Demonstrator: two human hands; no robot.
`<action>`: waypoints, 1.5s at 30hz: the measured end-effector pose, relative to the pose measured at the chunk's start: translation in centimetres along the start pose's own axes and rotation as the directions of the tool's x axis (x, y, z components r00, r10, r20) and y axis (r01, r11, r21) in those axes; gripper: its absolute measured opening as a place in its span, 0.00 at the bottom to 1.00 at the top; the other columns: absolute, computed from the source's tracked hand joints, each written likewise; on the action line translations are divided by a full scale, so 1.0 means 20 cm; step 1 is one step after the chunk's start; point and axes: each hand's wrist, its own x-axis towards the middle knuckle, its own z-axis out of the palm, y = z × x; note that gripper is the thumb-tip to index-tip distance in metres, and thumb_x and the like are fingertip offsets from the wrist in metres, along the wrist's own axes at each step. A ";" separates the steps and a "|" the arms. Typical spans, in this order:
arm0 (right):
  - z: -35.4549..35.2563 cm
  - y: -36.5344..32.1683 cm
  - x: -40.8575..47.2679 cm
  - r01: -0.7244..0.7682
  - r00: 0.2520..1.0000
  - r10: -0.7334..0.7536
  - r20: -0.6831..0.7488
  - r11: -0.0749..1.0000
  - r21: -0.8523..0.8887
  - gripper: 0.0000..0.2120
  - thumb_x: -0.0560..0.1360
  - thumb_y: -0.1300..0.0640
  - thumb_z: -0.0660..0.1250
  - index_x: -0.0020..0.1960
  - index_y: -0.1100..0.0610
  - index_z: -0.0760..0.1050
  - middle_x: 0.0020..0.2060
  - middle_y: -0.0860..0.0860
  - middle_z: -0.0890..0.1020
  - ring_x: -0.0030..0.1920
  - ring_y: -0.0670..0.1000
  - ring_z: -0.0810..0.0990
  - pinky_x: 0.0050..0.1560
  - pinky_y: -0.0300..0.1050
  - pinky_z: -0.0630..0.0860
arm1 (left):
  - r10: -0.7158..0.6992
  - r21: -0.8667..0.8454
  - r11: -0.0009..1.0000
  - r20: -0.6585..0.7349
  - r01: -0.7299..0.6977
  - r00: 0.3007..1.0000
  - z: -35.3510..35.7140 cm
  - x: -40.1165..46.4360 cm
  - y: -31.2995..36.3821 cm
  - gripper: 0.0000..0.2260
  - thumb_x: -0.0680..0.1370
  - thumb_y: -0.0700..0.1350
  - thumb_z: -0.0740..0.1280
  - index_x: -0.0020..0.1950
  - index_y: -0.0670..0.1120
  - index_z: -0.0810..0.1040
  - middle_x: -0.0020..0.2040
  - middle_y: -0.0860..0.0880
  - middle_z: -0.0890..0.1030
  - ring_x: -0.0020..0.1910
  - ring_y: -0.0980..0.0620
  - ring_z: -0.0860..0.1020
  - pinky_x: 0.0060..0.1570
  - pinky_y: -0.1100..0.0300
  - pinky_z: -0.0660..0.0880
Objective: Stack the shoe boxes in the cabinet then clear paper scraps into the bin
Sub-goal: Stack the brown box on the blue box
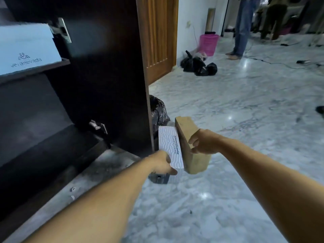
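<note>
My left hand grips the near end of a white patterned shoe box printed with dark lettering. Right beside it, my right hand grips a plain brown cardboard shoe box by its side. Both boxes are tilted on edge just above the marble floor, in front of the open dark cabinet door. A pale blue shoe box lies on the cabinet's upper shelf at the left. The lower shelf looks bare and dark.
A dark patterned bag sits behind the cabinet door, and a small dark object lies under my left hand. Black rubbish bags and a pink bin stand by the far wall. A person's legs are at the back.
</note>
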 end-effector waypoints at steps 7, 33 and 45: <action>0.30 0.29 0.24 -0.166 0.982 0.166 -0.089 0.986 0.006 0.25 0.74 0.50 0.68 0.70 0.52 0.71 0.65 0.57 0.77 0.64 0.58 0.75 0.61 0.48 0.74 | 0.068 -0.224 0.970 -0.103 -0.090 0.992 0.35 0.36 0.06 0.19 0.76 0.41 0.69 0.67 0.41 0.75 0.64 0.44 0.78 0.63 0.45 0.76 0.58 0.59 0.72; 0.55 1.01 0.15 -0.254 0.888 0.448 -0.104 0.666 0.701 0.32 0.68 0.53 0.69 0.69 0.34 0.69 0.59 0.49 0.79 0.56 0.53 0.75 0.38 0.46 0.74 | -0.129 -0.735 0.668 0.037 0.114 0.991 0.73 0.86 0.32 0.27 0.81 0.47 0.63 0.76 0.40 0.57 0.75 0.43 0.65 0.70 0.43 0.68 0.59 0.53 0.72; 0.81 1.20 0.12 -0.274 0.864 0.495 -0.090 0.614 0.740 0.27 0.72 0.52 0.69 0.70 0.50 0.68 0.57 0.53 0.82 0.54 0.55 0.82 0.60 0.56 0.78 | -0.013 -0.790 0.611 0.050 0.048 0.999 1.01 1.09 0.28 0.23 0.74 0.51 0.71 0.67 0.49 0.72 0.63 0.48 0.79 0.59 0.45 0.78 0.63 0.46 0.75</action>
